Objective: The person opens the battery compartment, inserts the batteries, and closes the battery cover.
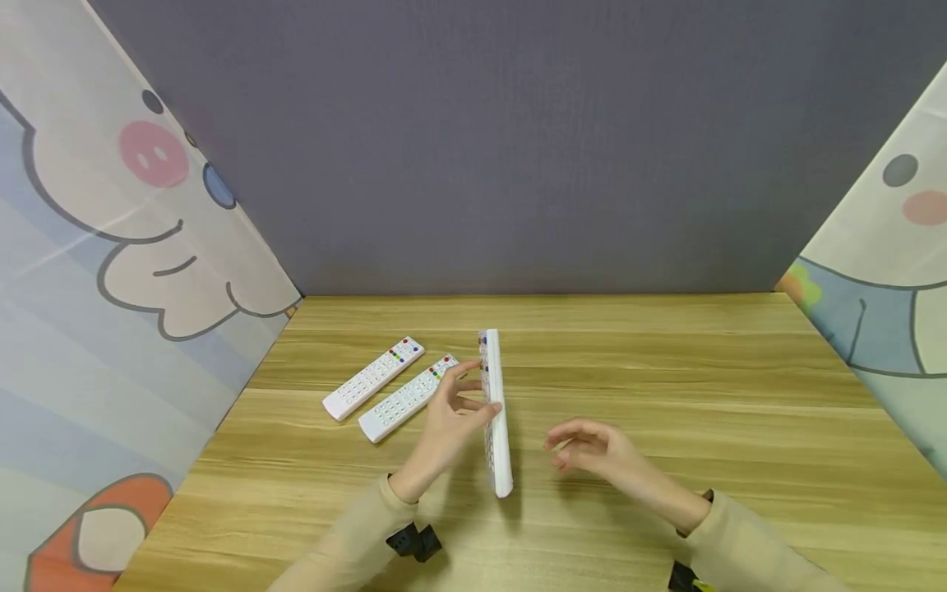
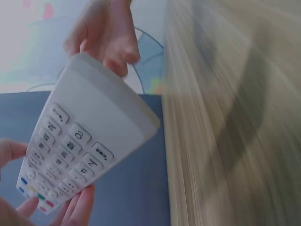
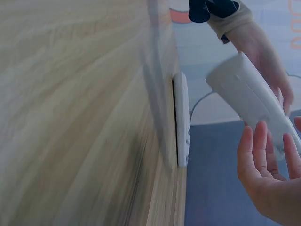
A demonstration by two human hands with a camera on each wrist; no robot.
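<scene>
A white remote control (image 1: 499, 419) is held up on its edge above the table by my left hand (image 1: 450, 415), thumb on one side and fingers on the other. In the left wrist view the button face of this remote (image 2: 108, 103) shows, with colored keys near the fingers. My right hand (image 1: 595, 448) hovers to its right with fingers loosely bent and nothing in them, apart from the remote in the head view. Two more white remotes lie buttons-up on the table: the outer remote (image 1: 373, 378) and the nearer remote (image 1: 407, 400), partly behind my left fingers.
The wood-grain table (image 1: 666, 353) meets a dark grey panel (image 1: 547, 148) at its back. Cartoon-printed sheets (image 1: 214, 271) stand at the left and right sides. Black devices (image 1: 414, 543) sit at both wrists.
</scene>
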